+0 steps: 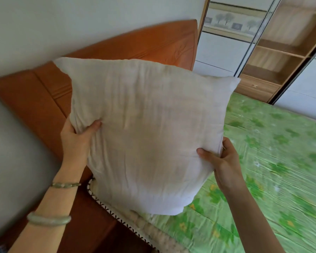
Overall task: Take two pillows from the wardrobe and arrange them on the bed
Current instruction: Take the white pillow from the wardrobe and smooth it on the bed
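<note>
A large white pillow point(146, 128) fills the middle of the view, held up on edge over the head end of the bed point(274, 170). My left hand point(77, 137) grips its left edge, thumb on the front face. My right hand point(221, 159) grips its lower right edge, thumb on the front. The pillow's bottom corner hangs just over or touches the green flowered sheet near the orange-brown headboard point(49, 101). No second pillow is in sight. The wardrobe point(281, 52) stands at the back right with its sliding door open, showing bare wooden shelves.
A pale wall point(16, 37) runs behind and to the left of the headboard. A woven mat edge with dark stitching point(117, 212) lies along the near side of the mattress. White sliding wardrobe panels point(223, 52) flank the open section.
</note>
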`<control>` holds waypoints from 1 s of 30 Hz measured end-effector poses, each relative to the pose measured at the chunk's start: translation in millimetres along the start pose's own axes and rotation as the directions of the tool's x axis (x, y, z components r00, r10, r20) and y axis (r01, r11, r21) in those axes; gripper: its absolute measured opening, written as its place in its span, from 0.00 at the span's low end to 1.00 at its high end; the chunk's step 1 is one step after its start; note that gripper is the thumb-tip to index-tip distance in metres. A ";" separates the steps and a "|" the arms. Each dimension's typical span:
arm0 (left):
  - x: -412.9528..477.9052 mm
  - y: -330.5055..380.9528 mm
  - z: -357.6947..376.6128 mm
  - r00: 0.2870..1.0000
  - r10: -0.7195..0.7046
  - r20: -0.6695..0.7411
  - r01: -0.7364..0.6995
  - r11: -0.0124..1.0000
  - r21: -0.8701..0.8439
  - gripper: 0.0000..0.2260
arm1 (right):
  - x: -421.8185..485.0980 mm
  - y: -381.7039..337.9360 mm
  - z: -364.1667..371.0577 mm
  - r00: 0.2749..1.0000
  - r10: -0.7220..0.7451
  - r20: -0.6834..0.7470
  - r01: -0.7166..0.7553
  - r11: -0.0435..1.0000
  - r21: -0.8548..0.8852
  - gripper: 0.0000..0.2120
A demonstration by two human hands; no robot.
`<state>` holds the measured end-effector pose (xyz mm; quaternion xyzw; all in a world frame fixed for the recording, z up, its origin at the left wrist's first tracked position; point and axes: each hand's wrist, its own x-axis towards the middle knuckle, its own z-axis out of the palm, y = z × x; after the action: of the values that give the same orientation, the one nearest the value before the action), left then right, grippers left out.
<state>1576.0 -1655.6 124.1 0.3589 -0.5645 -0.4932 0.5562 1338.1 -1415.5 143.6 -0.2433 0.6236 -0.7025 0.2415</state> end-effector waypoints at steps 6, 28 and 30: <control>47.5 -19.7 21.3 0.993 -0.014 0.114 0.010 0.999 0.037 0.29 | 32.6 13.9 -3.7 0.999 0.036 -0.034 -0.035 0.999 0.020 0.28; 167.8 -249.8 196.4 0.781 -0.478 0.402 0.297 0.850 0.434 0.20 | 223.7 233.2 -31.8 0.815 0.492 -0.307 -0.523 0.852 -0.023 0.18; 189.1 -269.2 215.2 0.750 -0.506 0.426 0.306 0.837 0.454 0.21 | 242.2 243.8 -29.6 0.792 0.511 -0.334 -0.544 0.839 -0.008 0.18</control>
<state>1302.7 -1871.0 -58.8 0.4191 -0.6813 -0.5723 0.1808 1142.5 -1574.5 -92.0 0.0449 0.7328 -0.6035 0.3111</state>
